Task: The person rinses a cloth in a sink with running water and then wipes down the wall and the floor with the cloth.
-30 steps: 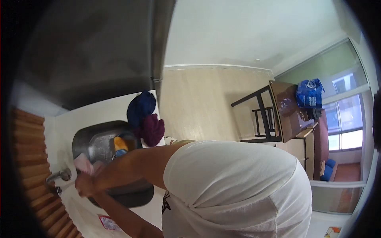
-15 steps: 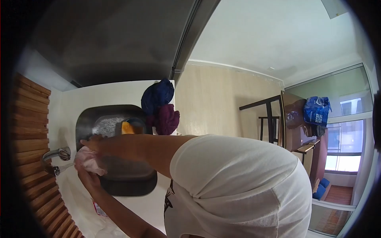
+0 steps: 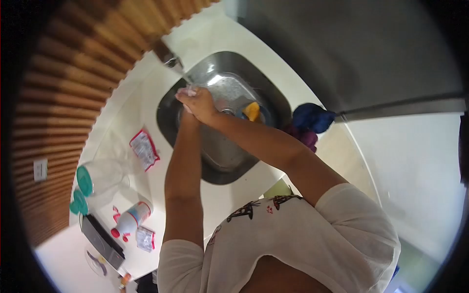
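Observation:
Under the running tap (image 3: 172,61), both hands are pressed together over the near left part of the steel sink (image 3: 222,171). A wet pale pink cloth (image 3: 185,92) is bunched up in them, and only a bit of it shows at the fingertips. My right hand (image 3: 201,103) wraps over the cloth from the right. My left hand (image 3: 188,116) closes on it from below, its fingers largely hidden behind the right one. Deeper in the sink, a yellow item (image 3: 252,111) rests in something blue (image 3: 265,116), near the drain.
A dark blue cloth (image 3: 312,117) and a purple cloth (image 3: 307,139) lie at the sink's right. On the left counter are a red-edged packet (image 3: 145,149), a clear jar (image 3: 107,175) with teal lid and a red-capped bottle (image 3: 133,218). Wooden slats (image 3: 53,107) line the wall.
The view has swung round and now takes in the left counter. The pink cloth, spread between my hands before, is now squeezed into a small bunch as the hands have come together.

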The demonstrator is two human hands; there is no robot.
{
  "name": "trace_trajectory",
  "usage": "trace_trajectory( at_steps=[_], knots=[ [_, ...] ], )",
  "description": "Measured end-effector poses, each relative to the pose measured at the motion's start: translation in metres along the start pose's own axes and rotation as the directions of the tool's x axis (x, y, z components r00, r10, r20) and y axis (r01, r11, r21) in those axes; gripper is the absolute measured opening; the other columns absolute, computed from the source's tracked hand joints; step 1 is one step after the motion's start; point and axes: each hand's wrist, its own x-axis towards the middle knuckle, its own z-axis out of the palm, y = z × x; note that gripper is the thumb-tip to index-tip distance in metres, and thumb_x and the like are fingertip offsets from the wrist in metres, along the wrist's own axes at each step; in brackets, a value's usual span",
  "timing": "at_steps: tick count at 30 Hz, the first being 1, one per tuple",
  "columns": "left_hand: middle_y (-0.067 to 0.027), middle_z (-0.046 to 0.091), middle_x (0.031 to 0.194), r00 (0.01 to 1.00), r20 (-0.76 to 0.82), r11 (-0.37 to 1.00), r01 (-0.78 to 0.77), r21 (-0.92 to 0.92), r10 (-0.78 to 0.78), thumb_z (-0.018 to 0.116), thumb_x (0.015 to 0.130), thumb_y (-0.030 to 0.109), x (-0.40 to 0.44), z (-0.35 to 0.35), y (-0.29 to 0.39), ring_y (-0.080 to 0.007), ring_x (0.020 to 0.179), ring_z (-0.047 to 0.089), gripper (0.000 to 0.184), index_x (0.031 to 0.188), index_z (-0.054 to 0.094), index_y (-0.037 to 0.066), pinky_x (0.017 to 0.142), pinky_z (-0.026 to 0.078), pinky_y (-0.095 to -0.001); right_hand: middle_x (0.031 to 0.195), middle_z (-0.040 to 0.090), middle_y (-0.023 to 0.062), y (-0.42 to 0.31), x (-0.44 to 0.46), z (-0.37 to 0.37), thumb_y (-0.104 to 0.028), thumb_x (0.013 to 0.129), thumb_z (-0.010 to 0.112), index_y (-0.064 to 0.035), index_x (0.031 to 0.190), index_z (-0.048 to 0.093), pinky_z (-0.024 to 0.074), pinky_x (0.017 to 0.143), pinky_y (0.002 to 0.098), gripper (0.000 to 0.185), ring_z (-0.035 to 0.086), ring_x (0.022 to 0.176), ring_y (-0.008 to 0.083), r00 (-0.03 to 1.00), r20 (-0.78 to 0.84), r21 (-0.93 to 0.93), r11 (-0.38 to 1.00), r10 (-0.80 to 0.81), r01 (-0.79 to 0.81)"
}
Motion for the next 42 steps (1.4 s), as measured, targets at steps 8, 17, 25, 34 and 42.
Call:
trace_trajectory(
  at_steps=[8,17,25,34,42],
  knots=[
    [-0.0100,0.060,0.089,0.993,-0.107,0.989,-0.072,-0.132,0.058,0.046,0.088,0.029,-0.037,0.051,0.000,-0.0225,0.077,0.060,0.031,0.103,0.054,0.003,0.067,0.050,-0.0315,0.073,0.063,0.0209,-0.016,0.029,-0.035,-0.040,0.075,0.059,-0.0022,0.066,0.064,0.0473,0.064,0.0409,0.039,0.062,0.072,0.0363,0.857,-0.144,-0.249,0.820,0.495,-0.516],
    [-0.0121,0.059,0.094,0.990,-0.105,0.995,-0.096,0.005,0.096,0.050,0.088,0.024,-0.043,0.026,0.006,-0.0238,0.080,0.062,0.035,0.114,0.049,0.001,0.063,0.052,-0.0360,0.091,0.063,0.0197,0.052,0.024,-0.053,-0.034,0.074,0.062,-0.0083,0.093,0.066,0.0481,0.068,0.0406,0.032,0.062,0.079,0.0329,0.818,0.308,-0.583,0.776,0.487,-0.242],
    [-0.0114,0.055,0.108,0.948,-0.283,0.752,0.078,0.654,0.147,0.060,0.082,0.020,-0.022,-0.038,-0.016,-0.0209,0.089,0.060,0.079,0.141,0.011,0.005,0.073,0.050,-0.0320,0.076,0.063,0.0189,0.012,0.048,-0.073,-0.038,0.078,0.058,-0.0019,0.090,0.066,0.0460,0.065,0.0333,0.039,0.061,0.068,0.0269,0.679,0.414,-0.515,0.771,0.607,-0.375],
    [-0.0074,0.053,0.115,0.949,0.192,0.870,-0.308,0.386,0.251,0.063,0.075,0.004,-0.018,0.014,-0.025,-0.0173,0.098,0.054,0.056,0.127,0.040,0.003,0.080,0.046,-0.0287,0.062,0.061,0.0106,-0.050,0.064,-0.082,-0.031,0.083,0.057,0.0005,0.077,0.066,0.0475,0.056,0.0307,0.033,0.059,0.058,0.0162,0.817,0.383,-0.116,0.900,0.431,-0.421],
    [-0.0139,0.052,0.116,0.924,0.253,0.954,-0.300,0.015,0.287,0.046,0.076,-0.012,-0.059,0.033,0.011,-0.0186,0.105,0.052,0.059,0.132,0.035,0.002,0.085,0.045,-0.0293,0.084,0.063,0.0139,0.029,0.051,-0.129,-0.036,0.085,0.055,-0.0032,0.086,0.064,0.0499,0.053,0.0351,0.034,0.065,0.065,0.0237,0.444,0.165,-0.487,0.464,0.881,-0.740]
  ],
)
